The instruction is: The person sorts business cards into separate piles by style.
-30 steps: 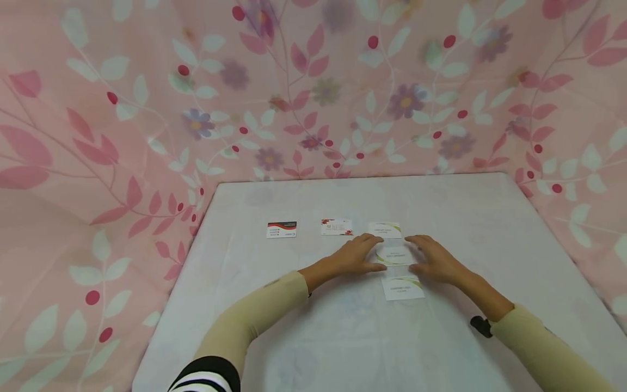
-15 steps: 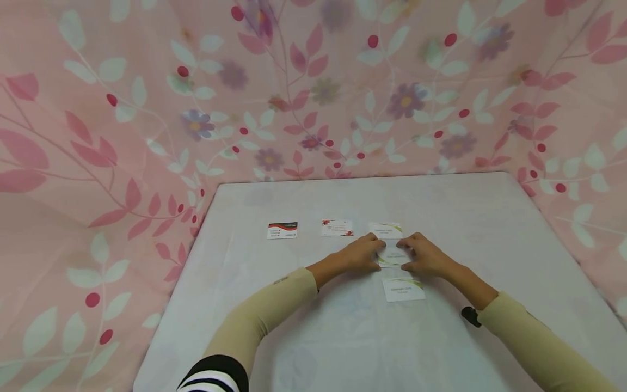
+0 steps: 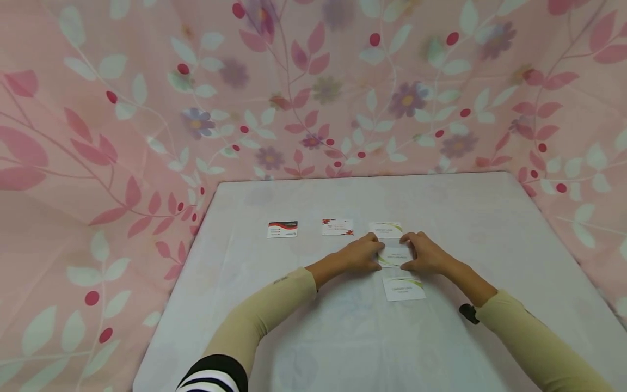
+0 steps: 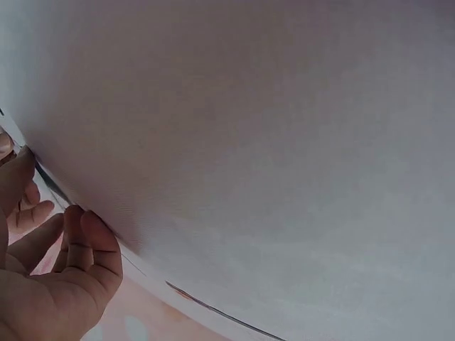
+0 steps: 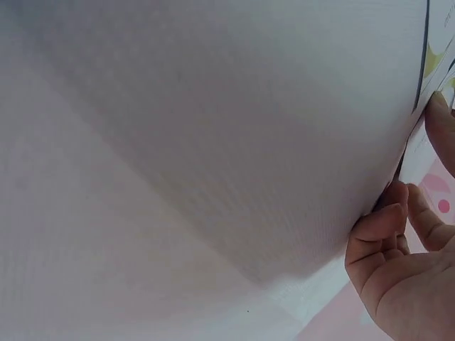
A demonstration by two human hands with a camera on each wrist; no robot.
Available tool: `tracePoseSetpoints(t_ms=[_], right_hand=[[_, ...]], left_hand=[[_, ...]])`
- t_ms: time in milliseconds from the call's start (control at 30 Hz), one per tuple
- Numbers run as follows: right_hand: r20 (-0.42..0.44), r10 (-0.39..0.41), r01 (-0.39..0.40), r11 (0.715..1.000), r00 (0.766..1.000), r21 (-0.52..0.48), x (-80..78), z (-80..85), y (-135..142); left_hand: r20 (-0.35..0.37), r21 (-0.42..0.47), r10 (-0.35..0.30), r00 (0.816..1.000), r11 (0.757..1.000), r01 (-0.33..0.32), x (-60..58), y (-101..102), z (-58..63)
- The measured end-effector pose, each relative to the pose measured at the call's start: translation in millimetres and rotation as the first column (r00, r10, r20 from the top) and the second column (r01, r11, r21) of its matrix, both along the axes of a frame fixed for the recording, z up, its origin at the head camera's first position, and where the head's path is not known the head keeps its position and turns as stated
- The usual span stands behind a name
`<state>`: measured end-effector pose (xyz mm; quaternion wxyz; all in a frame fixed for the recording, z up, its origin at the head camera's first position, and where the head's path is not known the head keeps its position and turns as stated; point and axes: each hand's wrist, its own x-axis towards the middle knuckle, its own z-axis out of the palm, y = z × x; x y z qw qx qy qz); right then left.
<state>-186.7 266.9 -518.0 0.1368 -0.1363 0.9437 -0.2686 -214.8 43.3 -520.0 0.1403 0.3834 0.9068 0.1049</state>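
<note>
A white business card [image 3: 394,256] with a green curve along its lower edge lies in the middle of a column of three similar cards. My left hand [image 3: 360,255] holds its left side, with the thumb at the near corner and fingertips at the far corner. On the opposite side my right hand [image 3: 428,256] grips the card's right edge with curled fingers and thumb. In the left wrist view, the left hand's fingers [image 4: 92,245] bend low at the tabletop. The right wrist view shows the right hand's fingers [image 5: 380,227] curled beside the card edges.
A matching white card [image 3: 386,230] lies just beyond, and another card [image 3: 404,289] lies nearer. Further left are a card with red flowers [image 3: 337,227] and a black-and-red card [image 3: 282,230]. The white table [image 3: 333,337] meets a pink floral curtain [image 3: 303,98] at the back.
Both hands have closed in on the middle card from either side. The right hand has moved left, and its fingertips have shifted slightly outward over the last half second.
</note>
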Motion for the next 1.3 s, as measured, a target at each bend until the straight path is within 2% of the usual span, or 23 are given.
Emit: tracePoseSetpoints(t_ms=[167, 300, 500, 633, 767, 900, 1033, 1167, 1300], right_hand=[[-0.015, 0.001, -0.001, 1.0, 1.0, -0.024, 0.4, -1.8, 1.7], [0.009, -0.004, 0.005, 0.995, 1.0, -0.102, 0.5, -3.2, 6.3], [0.032, -0.003, 0.01, 0.97, 0.999, -0.244, 1.9, -4.1, 12.5], [0.073, -0.031, 0.051, 0.956, 0.997, -0.287, 0.9, -2.1, 13.5], [0.097, -0.07, 0.095, 0.955, 0.993, -0.282, 0.8, -0.7, 14.0], [0.094, -0.09, 0.114, 0.95, 0.991, -0.291, 1.6, -1.1, 12.4], [0.022, -0.109, 0.111, 0.958, 0.994, -0.266, 3.0, -2.7, 9.9], [-0.081, -0.091, 0.075, 0.981, 0.993, -0.182, 3.2, -4.7, 9.6], [-0.104, -0.044, 0.029, 0.989, 0.994, -0.143, 2.6, -5.5, 9.3]], left_hand=[[-0.041, -0.031, -0.017, 0.999, 0.999, 0.016, 1.3, -0.5, 0.0], [-0.047, -0.018, -0.032, 0.998, 0.999, 0.031, 3.5, -0.8, -0.5], [-0.063, 0.003, -0.043, 0.997, 0.999, 0.044, 4.6, -1.6, 0.8], [-0.064, 0.01, -0.049, 0.997, 0.999, 0.05, 3.3, -3.4, 2.2], [-0.068, 0.023, -0.06, 0.996, 0.998, 0.062, 3.6, -3.2, 3.7], [-0.069, 0.031, -0.042, 0.997, 0.999, 0.044, 2.9, -2.3, 3.7], [-0.067, 0.024, -0.009, 0.998, 1.0, 0.011, 0.3, -2.7, 2.0], [-0.068, 0.03, 0.024, 0.997, 0.999, -0.022, -2.3, -4.8, 2.9], [-0.068, 0.041, 0.036, 0.997, 0.999, -0.033, -4.4, -6.7, 5.0]])
